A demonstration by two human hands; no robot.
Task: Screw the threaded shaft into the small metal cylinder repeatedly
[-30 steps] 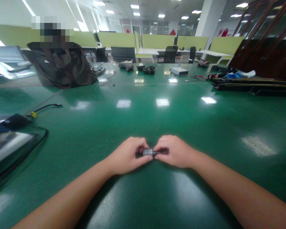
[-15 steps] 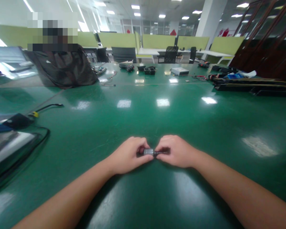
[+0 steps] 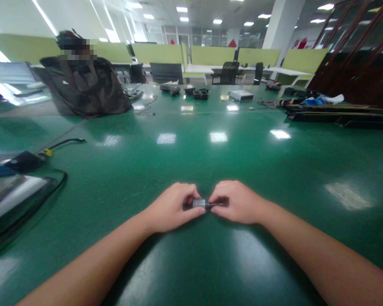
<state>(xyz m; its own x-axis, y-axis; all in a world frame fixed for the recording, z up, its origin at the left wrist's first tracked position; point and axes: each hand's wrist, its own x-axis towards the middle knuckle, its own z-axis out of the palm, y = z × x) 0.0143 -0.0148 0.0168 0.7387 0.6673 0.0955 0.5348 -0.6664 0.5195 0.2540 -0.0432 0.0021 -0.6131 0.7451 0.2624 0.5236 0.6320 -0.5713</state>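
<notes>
A small cylinder with a silver-grey barrel and dark, thinner ends lies sideways just above or on the green table; its exact kind is too small to tell. My left hand is closed around the left part of it, thumb along the near side. On the other end, my right hand pinches the dark thin part between thumb and fingertips. Only a short stretch of the barrel shows between the two hands. Both forearms rest low, one from each side of the view.
At left are a papered stack and a looped black cable. A large dark bag stands far left, a person's head partly visible behind it. Black bars lie far right. A silver box and small black parts sit along the back.
Both hands and the cylinder look nearly unmoved. Behind the bag, the person's head shows a little differently.
</notes>
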